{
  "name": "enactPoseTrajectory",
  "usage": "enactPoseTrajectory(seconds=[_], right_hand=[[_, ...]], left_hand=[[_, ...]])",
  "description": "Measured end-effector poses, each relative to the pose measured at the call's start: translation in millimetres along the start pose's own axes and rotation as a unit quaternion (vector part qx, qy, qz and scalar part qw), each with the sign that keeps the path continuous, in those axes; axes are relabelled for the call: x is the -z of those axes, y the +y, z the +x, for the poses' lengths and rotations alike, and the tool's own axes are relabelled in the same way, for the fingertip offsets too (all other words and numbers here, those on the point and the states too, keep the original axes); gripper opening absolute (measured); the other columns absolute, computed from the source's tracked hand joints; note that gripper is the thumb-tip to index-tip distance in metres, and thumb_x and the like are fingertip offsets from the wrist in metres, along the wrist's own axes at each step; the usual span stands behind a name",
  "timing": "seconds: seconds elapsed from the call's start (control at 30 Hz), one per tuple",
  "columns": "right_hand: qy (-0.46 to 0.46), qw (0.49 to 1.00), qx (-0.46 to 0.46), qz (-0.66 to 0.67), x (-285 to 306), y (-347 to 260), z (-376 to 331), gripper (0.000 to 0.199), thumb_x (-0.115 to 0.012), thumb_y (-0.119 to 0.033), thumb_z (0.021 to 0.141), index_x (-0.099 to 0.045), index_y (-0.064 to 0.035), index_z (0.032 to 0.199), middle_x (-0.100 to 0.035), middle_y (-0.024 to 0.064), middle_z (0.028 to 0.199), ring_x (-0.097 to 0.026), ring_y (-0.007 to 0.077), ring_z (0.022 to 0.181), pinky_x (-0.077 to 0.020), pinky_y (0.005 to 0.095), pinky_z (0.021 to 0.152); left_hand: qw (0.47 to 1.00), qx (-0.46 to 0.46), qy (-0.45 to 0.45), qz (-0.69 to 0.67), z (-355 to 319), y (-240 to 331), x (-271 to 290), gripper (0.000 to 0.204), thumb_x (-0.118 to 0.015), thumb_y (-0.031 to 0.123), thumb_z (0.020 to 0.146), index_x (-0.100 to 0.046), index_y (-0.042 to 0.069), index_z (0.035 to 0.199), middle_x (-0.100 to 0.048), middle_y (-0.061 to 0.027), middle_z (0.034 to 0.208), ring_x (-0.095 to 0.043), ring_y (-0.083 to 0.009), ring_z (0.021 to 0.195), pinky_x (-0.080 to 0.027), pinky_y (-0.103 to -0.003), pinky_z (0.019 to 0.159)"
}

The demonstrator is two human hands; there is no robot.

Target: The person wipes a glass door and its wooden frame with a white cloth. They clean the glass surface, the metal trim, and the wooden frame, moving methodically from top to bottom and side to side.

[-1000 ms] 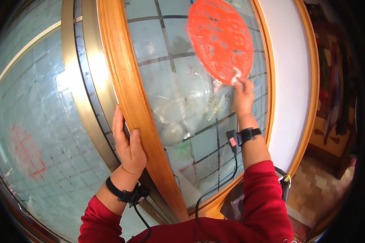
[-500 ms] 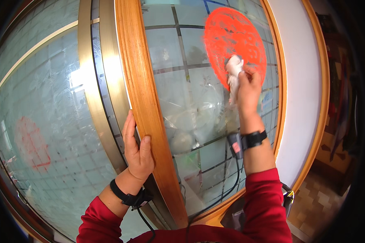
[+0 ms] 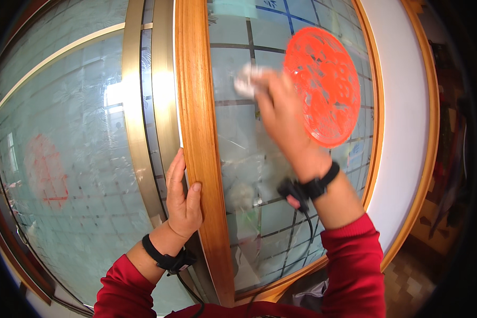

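The left hand (image 3: 183, 204) gripped the upright wooden door frame (image 3: 199, 132), fingers wrapped round its left edge. Rightward, the right hand (image 3: 283, 119) pinched a white cloth (image 3: 247, 79) against the glass pane (image 3: 233, 138), just left of the red round decal (image 3: 328, 87).

Bright daylight comes through the frosted glass (image 3: 74, 175), with a glare patch at upper left of centre. The right hand (image 3: 281, 114) is motion-blurred. Fisheye bends the frame (image 3: 199, 132), and the corners go black.
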State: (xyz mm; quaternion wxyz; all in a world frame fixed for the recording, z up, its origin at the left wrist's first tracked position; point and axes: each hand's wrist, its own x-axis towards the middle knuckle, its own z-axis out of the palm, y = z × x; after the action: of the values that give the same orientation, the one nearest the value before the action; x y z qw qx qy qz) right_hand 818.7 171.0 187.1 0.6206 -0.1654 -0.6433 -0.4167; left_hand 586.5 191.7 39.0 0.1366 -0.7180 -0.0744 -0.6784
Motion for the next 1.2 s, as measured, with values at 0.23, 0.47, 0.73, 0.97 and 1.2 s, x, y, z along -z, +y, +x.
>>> enactPoseTrajectory(seconds=[0.23, 0.47, 0.73, 0.97, 1.2], right_hand=[[0.001, 0.996, 0.042, -0.077, -55, 19, 84, 0.014, -0.065, -0.006, 0.088, -0.064, -0.0035, 0.102, -0.061, 0.0158, 0.096, -0.061, 0.0384, 0.091, -0.0508, 0.0443, 0.079], [-0.041, 0.995, 0.023, -0.091, -17, -30, -18, 0.007, -0.066, -0.004, 0.088, -0.063, -0.004, 0.094, -0.059, 0.0161, 0.091, -0.06, 0.038, 0.088, -0.0487, 0.0465, 0.073], [0.03, 0.99, 0.0, -0.135, -57, 15, 82, 0.006, -0.062, -0.008, 0.089, -0.065, -0.0041, 0.092, -0.059, 0.0174, 0.093, -0.059, 0.0387, 0.093, -0.0495, 0.0489, 0.076], [-0.072, 0.993, 0.027, -0.093, -29, -56, -6, 0.013, -0.062, -0.003, 0.086, -0.062, -0.0044, 0.099, -0.056, 0.0154, 0.096, -0.058, 0.0383, 0.094, -0.0505, 0.0452, 0.078], [-0.082, 0.995, 0.042, -0.04, -39, -23, 27, 0.014, -0.064, -0.007, 0.088, -0.063, -0.0065, 0.102, -0.057, 0.0143, 0.096, -0.059, 0.0374, 0.094, -0.05, 0.0447, 0.079]], left_hand=[[1.0, 0.001, -0.011, 0.022, 1, 0, 6, 0.054, -0.049, 0.003, 0.097, -0.035, -0.006, 0.149, -0.037, -0.0247, 0.154, -0.04, -0.0372, 0.14, -0.029, -0.042, 0.117], [1.0, 0.03, 0.006, 0.005, -1, 2, 0, 0.054, -0.049, 0.003, 0.097, -0.035, -0.006, 0.148, -0.037, -0.0245, 0.154, -0.039, -0.0368, 0.141, -0.029, -0.041, 0.117], [1.0, 0.004, -0.011, 0.023, 2, 7, 0, 0.057, -0.049, 0.003, 0.097, -0.032, -0.007, 0.15, -0.035, -0.0265, 0.154, -0.037, -0.0405, 0.14, -0.029, -0.044, 0.117], [1.0, 0.014, -0.008, 0.005, -5, 7, -7, 0.061, -0.045, 0.001, 0.095, -0.023, -0.012, 0.15, -0.029, -0.0315, 0.155, -0.033, -0.045, 0.142, -0.026, -0.047, 0.118], [0.999, 0.015, -0.016, 0.041, -2, 10, -4, 0.063, -0.044, 0.001, 0.094, -0.021, -0.012, 0.151, -0.028, -0.0321, 0.155, -0.031, -0.0457, 0.143, -0.024, -0.047, 0.119]])
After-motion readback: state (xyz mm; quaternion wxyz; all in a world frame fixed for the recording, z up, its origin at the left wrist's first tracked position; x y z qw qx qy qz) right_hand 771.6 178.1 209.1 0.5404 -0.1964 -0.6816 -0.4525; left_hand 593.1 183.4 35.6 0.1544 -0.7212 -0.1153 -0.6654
